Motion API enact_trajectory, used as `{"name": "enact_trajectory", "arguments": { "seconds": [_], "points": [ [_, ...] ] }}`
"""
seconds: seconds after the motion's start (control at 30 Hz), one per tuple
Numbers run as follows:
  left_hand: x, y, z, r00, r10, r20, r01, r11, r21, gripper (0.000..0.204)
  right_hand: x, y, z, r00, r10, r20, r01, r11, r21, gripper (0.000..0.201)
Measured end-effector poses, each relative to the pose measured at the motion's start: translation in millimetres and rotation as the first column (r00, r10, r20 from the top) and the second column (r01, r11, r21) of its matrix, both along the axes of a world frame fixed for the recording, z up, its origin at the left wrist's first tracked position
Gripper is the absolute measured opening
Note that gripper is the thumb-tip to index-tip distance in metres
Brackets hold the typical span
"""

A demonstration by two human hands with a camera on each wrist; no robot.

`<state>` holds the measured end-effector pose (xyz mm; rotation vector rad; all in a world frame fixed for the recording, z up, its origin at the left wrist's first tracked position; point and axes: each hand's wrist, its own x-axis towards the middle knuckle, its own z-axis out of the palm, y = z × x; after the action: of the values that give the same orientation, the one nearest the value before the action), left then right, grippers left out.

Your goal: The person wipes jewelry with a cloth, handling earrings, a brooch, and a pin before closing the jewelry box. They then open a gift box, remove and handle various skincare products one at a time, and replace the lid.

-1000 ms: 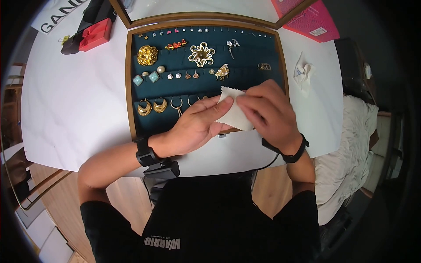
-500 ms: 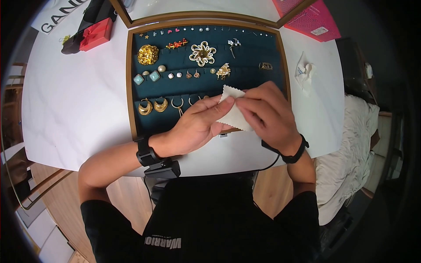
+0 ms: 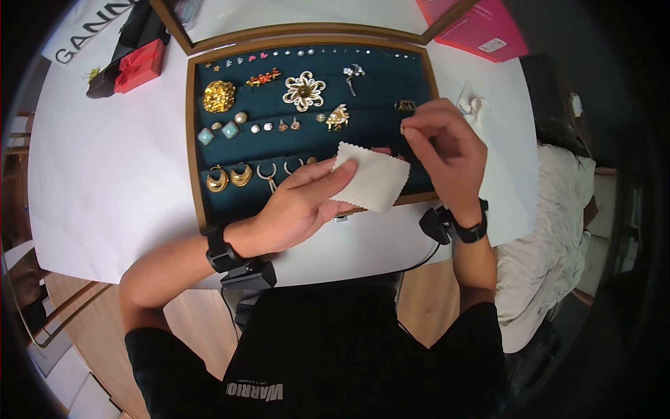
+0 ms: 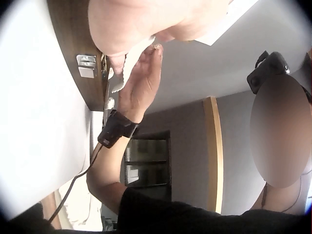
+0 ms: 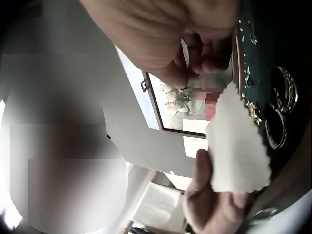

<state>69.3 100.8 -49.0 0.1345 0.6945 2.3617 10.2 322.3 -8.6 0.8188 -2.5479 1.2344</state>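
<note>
My left hand (image 3: 296, 202) holds a small cream cloth (image 3: 377, 180) with zigzag edges over the front of an open jewellery case (image 3: 193, 140); the thumb presses on the cloth and the fingers lie beneath it. Up and to the right of the cloth, my right hand (image 3: 453, 150) pinches a tiny gold piece of jewellery (image 3: 402, 129) between thumb and fingertips. It glints at the fingertips in the left wrist view; its kind I cannot tell. Close to those fingertips sits a gold rectangular piece (image 3: 405, 105) on the dark green lining.
Rows of earrings and brooches fill the case, with gold hoops (image 3: 241, 174) at front left and a flower brooch (image 3: 304, 91) behind. The glass lid stands raised. A red gift box (image 3: 139, 66) lies left, a pink box (image 3: 481, 31) back right, and crumpled white tissue (image 3: 474, 108) on the right.
My right hand has left the cloth and moved up and to the right, with the tiny gold piece now showing in its fingertips. The left hand keeps the cloth. The head view has shifted slightly.
</note>
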Motion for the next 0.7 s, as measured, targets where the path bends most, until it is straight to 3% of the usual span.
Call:
{"name": "enact_trajectory", "arguments": {
  "seconds": [0.03,0.07,0.1,0.17,0.2,0.27,0.47,0.6,0.7],
  "points": [
    [-0.3,1.0,-0.1,1.000,-0.010,-0.007,0.010,1.000,0.007,0.047,-5.0,2.9,-5.1,0.968,0.092,0.234,-0.022,0.958,-0.286,0.018],
    [-0.5,0.8,-0.8,1.000,-0.011,0.001,0.011,1.000,0.003,0.049,-8.9,5.7,-8.5,0.877,0.243,0.414,0.027,0.836,-0.548,0.016],
    [-0.6,-0.4,-1.8,1.000,-0.011,0.011,0.012,1.000,-0.002,0.050,-10.4,8.0,-9.5,0.881,0.235,0.410,0.029,0.839,-0.544,0.016],
    [-0.5,-2.8,-1.6,1.000,-0.030,-0.001,0.030,1.000,-0.006,0.050,-12.2,11.2,-11.3,0.730,0.401,0.553,0.178,0.670,-0.720,0.015],
    [-0.6,-2.7,-0.7,1.000,-0.028,-0.009,0.028,1.000,0.001,0.051,-14.1,12.9,-13.7,0.733,0.397,0.552,0.178,0.671,-0.719,0.015],
    [-1.2,-2.2,-0.3,0.999,-0.028,-0.019,0.029,1.000,0.011,0.051,-17.4,15.4,-17.6,0.672,0.535,0.513,0.151,0.579,-0.801,0.017],
    [-1.1,-2.0,2.7,0.999,-0.011,-0.031,0.011,1.000,-0.001,0.052,-17.6,14.7,-19.8,0.634,0.611,0.474,0.152,0.503,-0.851,0.019],
    [-0.6,-1.0,-2.4,1.000,-0.026,-0.013,0.026,1.000,0.004,0.051,-18.7,17.3,-20.3,0.594,0.652,0.471,0.102,0.520,-0.848,0.020],
    [1.5,0.5,-3.2,1.000,0.001,0.015,-0.001,1.000,0.015,0.047,-16.3,16.1,-18.0,0.646,0.561,0.518,0.095,0.614,-0.784,0.021]
  ]
}}
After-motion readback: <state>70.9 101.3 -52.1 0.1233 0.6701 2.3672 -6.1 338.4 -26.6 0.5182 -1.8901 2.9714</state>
